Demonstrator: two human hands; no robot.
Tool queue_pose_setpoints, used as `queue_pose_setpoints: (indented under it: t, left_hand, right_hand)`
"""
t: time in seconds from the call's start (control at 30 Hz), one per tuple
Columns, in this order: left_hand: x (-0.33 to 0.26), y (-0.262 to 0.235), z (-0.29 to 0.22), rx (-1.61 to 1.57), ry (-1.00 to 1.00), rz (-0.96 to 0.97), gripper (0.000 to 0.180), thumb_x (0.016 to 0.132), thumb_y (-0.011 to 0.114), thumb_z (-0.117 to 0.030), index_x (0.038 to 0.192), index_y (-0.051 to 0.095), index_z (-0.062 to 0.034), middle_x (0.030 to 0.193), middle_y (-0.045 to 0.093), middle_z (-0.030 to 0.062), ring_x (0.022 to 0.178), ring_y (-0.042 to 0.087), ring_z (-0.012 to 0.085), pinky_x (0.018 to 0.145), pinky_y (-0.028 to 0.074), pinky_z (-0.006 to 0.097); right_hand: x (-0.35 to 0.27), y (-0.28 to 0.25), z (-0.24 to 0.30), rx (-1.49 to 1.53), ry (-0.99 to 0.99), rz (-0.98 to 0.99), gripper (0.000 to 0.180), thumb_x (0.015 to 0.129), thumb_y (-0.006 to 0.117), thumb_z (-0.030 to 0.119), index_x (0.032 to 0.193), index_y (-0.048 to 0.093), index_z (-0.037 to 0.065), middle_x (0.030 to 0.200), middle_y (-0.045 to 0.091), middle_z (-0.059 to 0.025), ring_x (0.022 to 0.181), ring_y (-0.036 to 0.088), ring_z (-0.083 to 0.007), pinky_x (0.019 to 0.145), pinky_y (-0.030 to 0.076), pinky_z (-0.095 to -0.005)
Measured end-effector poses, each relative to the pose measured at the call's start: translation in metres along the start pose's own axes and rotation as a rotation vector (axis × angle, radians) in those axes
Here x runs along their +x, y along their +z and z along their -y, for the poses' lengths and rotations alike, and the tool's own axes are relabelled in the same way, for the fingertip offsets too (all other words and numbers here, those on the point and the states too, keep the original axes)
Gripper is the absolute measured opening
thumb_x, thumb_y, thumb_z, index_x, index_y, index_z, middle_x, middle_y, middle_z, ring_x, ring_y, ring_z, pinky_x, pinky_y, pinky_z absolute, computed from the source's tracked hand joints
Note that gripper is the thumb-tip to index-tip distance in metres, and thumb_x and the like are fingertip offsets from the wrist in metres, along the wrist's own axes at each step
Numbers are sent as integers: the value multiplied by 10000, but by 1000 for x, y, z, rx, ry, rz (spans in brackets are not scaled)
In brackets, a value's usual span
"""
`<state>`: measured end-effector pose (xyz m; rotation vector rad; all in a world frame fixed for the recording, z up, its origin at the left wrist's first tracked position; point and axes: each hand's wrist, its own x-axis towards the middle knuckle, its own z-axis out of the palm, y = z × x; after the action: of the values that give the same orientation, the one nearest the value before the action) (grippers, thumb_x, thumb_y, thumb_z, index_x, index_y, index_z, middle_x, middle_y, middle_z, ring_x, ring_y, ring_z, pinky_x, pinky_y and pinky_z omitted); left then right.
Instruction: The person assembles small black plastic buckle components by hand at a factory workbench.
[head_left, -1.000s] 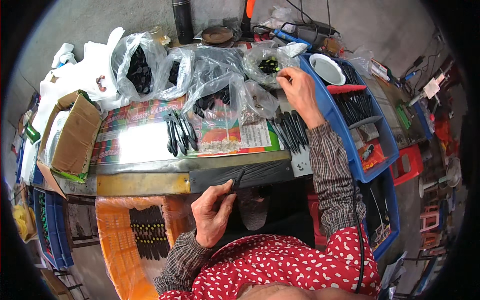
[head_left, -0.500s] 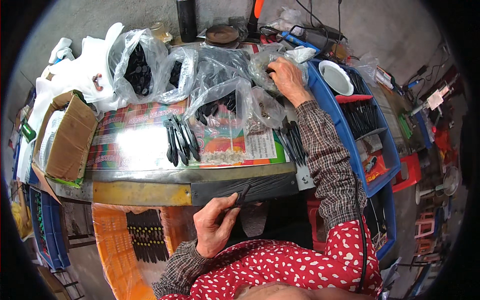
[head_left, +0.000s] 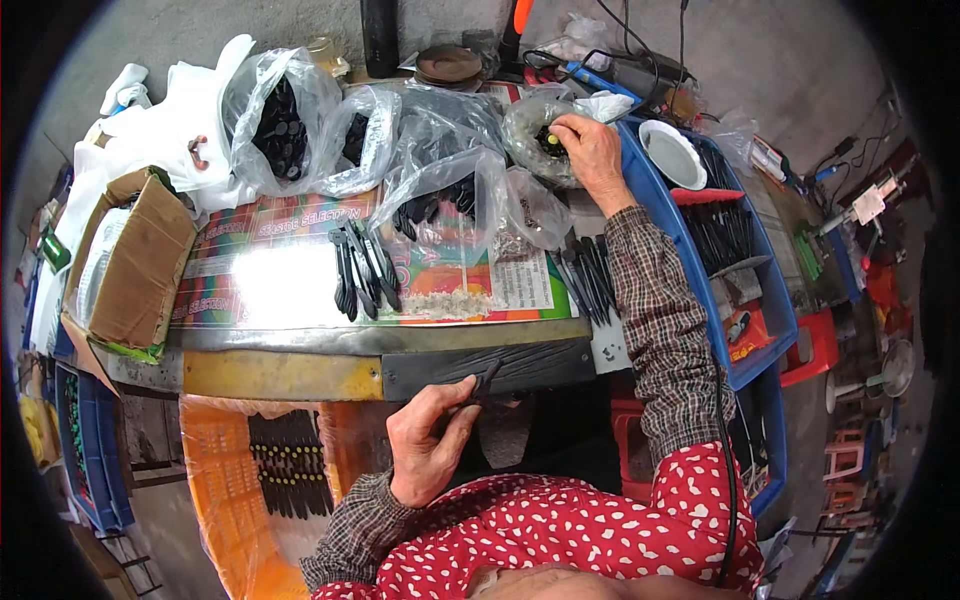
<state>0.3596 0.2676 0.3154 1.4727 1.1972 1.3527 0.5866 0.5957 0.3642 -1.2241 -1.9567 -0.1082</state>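
Note:
My left hand [head_left: 428,440] is closed in a pinch on a slim black piece [head_left: 487,380] at the dark front edge strip of the table. My right hand [head_left: 594,158] reaches to the back, over an open clear plastic bag [head_left: 522,118] with small dark contents. At its thumb and fingertips shows a small yellow round piece [head_left: 552,139], which the fingers pinch. Between the hands, a bunch of black slender parts [head_left: 362,268] lies on the printed sheet. More black slender parts [head_left: 590,275] lie beside my right forearm.
Clear bags of black parts [head_left: 280,135] line the back. A cardboard box [head_left: 140,270] stands at left; a blue crate [head_left: 690,255] with black parts and a white bowl [head_left: 672,155] at right. Below the edge hangs an orange basket [head_left: 225,480] holding black parts with yellow dots.
My right hand has drawn up slightly from inside the bag, and a yellow piece now shows at its fingertips. The bag's mouth looks wider. My left hand keeps its hold.

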Motion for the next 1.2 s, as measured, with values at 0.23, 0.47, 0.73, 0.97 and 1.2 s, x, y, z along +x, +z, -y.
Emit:
queue_pose_setpoints:
  t: [0.23,0.47,0.73,0.97,1.2]
  left_hand:
    - [-4,2,3,-7,-14,-8,255,853,577,73,1106,594,46,840,623,36,624,517,31,527,427,171]
    - [-5,1,-3,-134,-117,-16,248,875,566,36,1123,586,39,835,624,28,616,500,25,525,417,165]
    - [-3,3,-3,-128,-98,-26,258,876,567,35,1134,579,33,832,615,21,615,490,20,513,406,162]
    - [-3,5,-7,-137,-120,-35,255,878,566,34,1133,577,36,841,619,26,619,491,21,516,408,160]
    - [-5,10,-9,-116,-141,-70,267,879,571,26,1145,574,28,841,617,28,609,489,24,508,401,162]
  right_hand:
    - [0,-2,-11,51,35,-38,201,831,619,208,858,690,21,715,676,-109,618,659,-196,585,485,-303]
    - [-3,-10,5,160,71,-90,175,831,593,188,831,673,33,681,647,-125,628,636,-281,596,472,-364]
    - [-4,-10,-12,197,148,-48,182,839,608,157,894,678,-2,676,664,-74,581,651,-130,540,481,-255]
    - [-6,-1,-14,307,203,-64,175,860,594,133,916,664,-17,695,667,-72,592,644,-106,503,482,-227]
    - [-9,-6,-8,449,232,-121,155,847,587,100,904,630,-37,720,667,-108,600,667,-161,549,497,-269]
